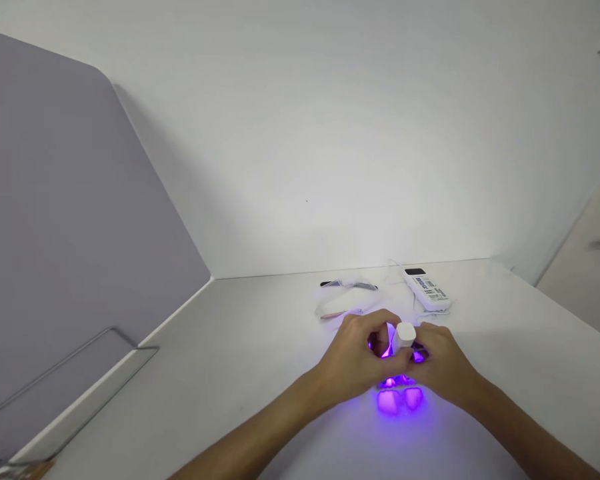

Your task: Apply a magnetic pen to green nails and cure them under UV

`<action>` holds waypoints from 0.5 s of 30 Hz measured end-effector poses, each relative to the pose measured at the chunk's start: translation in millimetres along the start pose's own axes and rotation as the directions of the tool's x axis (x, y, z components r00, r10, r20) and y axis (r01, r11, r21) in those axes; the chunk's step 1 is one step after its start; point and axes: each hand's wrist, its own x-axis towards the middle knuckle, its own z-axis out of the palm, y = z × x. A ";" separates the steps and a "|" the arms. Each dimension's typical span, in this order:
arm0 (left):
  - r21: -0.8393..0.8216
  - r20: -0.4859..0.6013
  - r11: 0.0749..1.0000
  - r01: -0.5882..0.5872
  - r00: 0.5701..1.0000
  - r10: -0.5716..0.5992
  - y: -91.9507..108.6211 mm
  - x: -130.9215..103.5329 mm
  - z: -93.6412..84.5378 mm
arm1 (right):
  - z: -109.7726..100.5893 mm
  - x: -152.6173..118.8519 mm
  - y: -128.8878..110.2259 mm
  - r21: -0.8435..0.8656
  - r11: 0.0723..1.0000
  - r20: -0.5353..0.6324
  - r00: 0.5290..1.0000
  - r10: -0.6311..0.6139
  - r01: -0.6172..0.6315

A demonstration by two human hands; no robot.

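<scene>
A small white lamp (405,335) stands upright between my hands and throws purple light on the white table (260,373). My left hand (363,350) is curled with thumb and fingers closed at the lamp's left side. My right hand (443,360) is closed at its right side, near a thin dark item (420,349). What lies between the fingertips is largely hidden by the hands and the glare. Two bright purple patches fall on the table just below my hands.
Behind my hands lie a clear plastic bag (347,297) with a pinkish stick and dark-tipped items, and a white labelled device (427,290) with a dark screen and cable. A metal wire frame (113,400) is at the left edge. A white wall rises behind.
</scene>
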 end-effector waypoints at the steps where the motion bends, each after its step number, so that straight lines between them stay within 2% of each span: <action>1: 0.000 -0.008 1.000 -0.010 1.000 0.010 0.3 -0.5 0.0 | 0.1 0.1 -0.3 0.005 1.000 0.002 1.000 0.002 -0.002; 11: 0.010 -0.050 0.998 -0.057 0.997 0.057 4.6 -1.6 -1.2 | 3.3 0.4 -3.1 -0.003 0.996 -0.055 0.994 -0.091 0.091; 15: 0.003 -0.039 0.998 -0.056 0.998 0.056 4.9 -1.3 -4.5 | 1.4 -0.1 -3.4 0.045 0.998 -0.039 0.998 -0.043 0.045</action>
